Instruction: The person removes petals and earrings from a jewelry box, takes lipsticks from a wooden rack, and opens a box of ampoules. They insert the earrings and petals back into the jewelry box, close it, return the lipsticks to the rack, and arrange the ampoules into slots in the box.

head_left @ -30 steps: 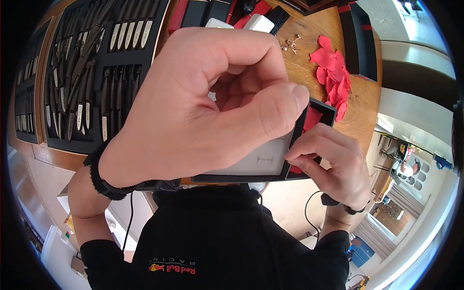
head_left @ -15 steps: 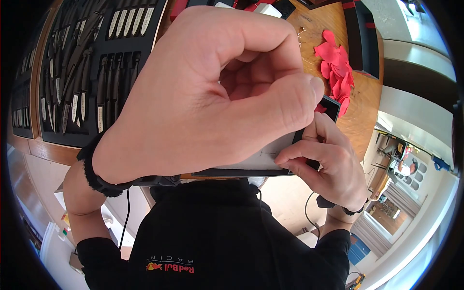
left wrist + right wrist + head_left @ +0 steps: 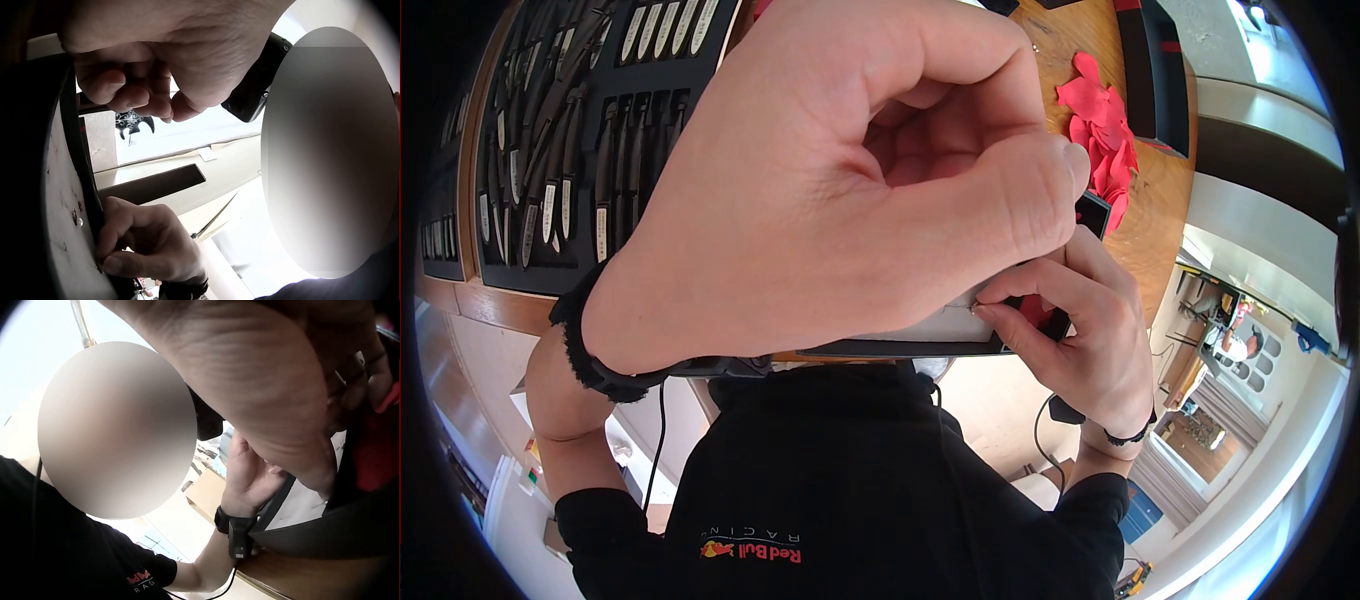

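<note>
Head view: right hand (image 3: 1090,335) is down at the right end of the white pad (image 3: 940,328) in the black box (image 3: 900,349), thumb and index tips pinched on a small metal piece (image 3: 974,308). Pretty sure it's jewellery; too tiny to say which kind. It sits right at the pad's edge, beside the compartment with the red stuff (image 3: 375,450).

Step in hand, my read: seating or adjusting that piece on the pad. Next move calls for a light touch: line it up with the pad, then let go without dragging it. Thin part could snag or bend.

Left hand (image 3: 880,190) hangs above the box, close to the head camera, blocking much of the pad. Fingers curled inward, thumb reaching toward the index tip. I see nothing between them, but can't tell if something tiny is pinched there.

Left wrist view gives a few gold bits (image 3: 76,219) on the pad, near the right hand. Red petals (image 3: 1105,140) lie on the desk (image 3: 1155,200), beyond the box.
</note>
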Demonstrator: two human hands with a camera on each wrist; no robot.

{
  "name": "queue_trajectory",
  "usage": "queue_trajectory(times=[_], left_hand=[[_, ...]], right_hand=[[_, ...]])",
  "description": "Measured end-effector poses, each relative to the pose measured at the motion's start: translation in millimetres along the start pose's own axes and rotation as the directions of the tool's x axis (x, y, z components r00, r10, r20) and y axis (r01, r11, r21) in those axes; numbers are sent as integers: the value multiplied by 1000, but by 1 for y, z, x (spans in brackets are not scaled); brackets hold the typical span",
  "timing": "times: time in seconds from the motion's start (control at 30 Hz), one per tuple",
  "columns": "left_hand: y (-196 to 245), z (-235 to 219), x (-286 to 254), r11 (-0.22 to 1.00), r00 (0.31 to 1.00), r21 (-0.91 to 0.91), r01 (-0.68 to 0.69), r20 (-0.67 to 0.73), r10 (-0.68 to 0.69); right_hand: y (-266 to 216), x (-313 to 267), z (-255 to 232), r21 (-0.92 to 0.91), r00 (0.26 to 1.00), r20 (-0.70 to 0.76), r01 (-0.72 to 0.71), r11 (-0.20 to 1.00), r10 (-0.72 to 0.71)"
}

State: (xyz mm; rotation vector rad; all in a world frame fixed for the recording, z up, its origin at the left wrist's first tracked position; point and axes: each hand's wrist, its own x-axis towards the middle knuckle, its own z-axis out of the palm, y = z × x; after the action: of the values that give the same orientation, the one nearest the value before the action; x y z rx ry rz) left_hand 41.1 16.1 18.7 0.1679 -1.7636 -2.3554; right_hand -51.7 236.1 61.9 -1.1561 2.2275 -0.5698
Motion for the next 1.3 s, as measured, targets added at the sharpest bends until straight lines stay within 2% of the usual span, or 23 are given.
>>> queue_trajectory(times=[0.07, 0.17, 0.23, 0.27, 0.33, 0.47, 0.53, 0.57, 0.63, 0.7, 0.77, 0.8, 0.87, 0.9, 0.97, 1.0, 1.07, 1.1, 1.17, 1.23, 1.3], left_hand=[[-2, -1, -1, 999, 1000, -15, -28, 3, 28], [0, -1, -1, 1000, 1000, 11, 14, -2, -14], [-4, -7, 0, 989, 997, 134, -58, 49, 51], [-4, -5, 0, 989, 997, 134, -57, 51, 50], [-3, 0, -1, 999, 999, -18, -39, 4, 39], [-10, -12, 1, 999, 996, 32, 35, 86, -38], [-4, -8, 1, 986, 996, 142, -81, 59, 73], [-4, -5, 1, 986, 995, 142, -83, 60, 75], [-5, -1, 0, 999, 999, -31, -43, 11, 44], [1, 1, -3, 1000, 1000, -1, -5, -3, 5], [6, 0, 0, 999, 999, 31, 31, -17, -30], [9, -3, 3, 999, 999, 43, 21, 32, -22], [12, -4, 5, 998, 996, 60, 4, 91, -10], [12, -4, 4, 998, 996, 56, 31, 83, -36], [12, -4, 4, 997, 995, 61, 49, 82, -54], [12, -3, 4, 996, 995, 58, 67, 69, -71], [13, -3, 4, 995, 995, 60, 79, 60, -82], [14, -4, 4, 994, 994, 62, 90, 55, -93], [14, -5, 3, 993, 994, 66, 98, 49, -101], [15, -7, 4, 991, 992, 89, 95, 71, -102], [15, -8, 4, 992, 992, 94, 89, 79, -97]], right_hand=[[1, -1, 0, -28, 998, -36, 50, 998, -51], [-2, -5, -4, -27, 999, -32, 36, 999, -37], [-4, -6, -4, -34, 998, -37, 52, 998, -53], [-5, -6, -4, -41, 997, -44, 68, 997, -70], [-6, -5, -1, -74, 994, -56, 91, 993, -95], [-3, -2, 2, -128, 984, -59, 159, 979, -167], [-4, -1, 2, -138, 984, -59, 160, 977, -169], [-5, -1, 2, -149, 984, -60, 160, 976, -170], [-8, -2, 1, -187, 982, -54, 166, 968, -179], [-9, -1, -3, -226, 980, -51, 175, 958, -191], [-7, 4, -12, -99, 981, -93, 163, 982, -173], [-3, 9, -17, -102, 979, -100, 165, 981, -175], [9, 27, -32, -81, 953, -265, 131, 988, -148], [15, 38, -38, -83, 949, -277, 130, 988, -148], [27, 63, -51, -114, 961, -275, 6, 993, -38], [32, 74, -56, -115, 957, -286, 8, 993, -41], [43, 93, -61, -164, 981, -177, 50, 985, -79], [47, 101, -62, -165, 980, -184, 51, 985, -82], [54, 113, -62, -244, 980, -98, 142, 959, -170], [58, 119, -61, -240, 982, -67, 156, 958, -177], [56, 121, -61, -228, 995, -28, 88, 970, -97]])
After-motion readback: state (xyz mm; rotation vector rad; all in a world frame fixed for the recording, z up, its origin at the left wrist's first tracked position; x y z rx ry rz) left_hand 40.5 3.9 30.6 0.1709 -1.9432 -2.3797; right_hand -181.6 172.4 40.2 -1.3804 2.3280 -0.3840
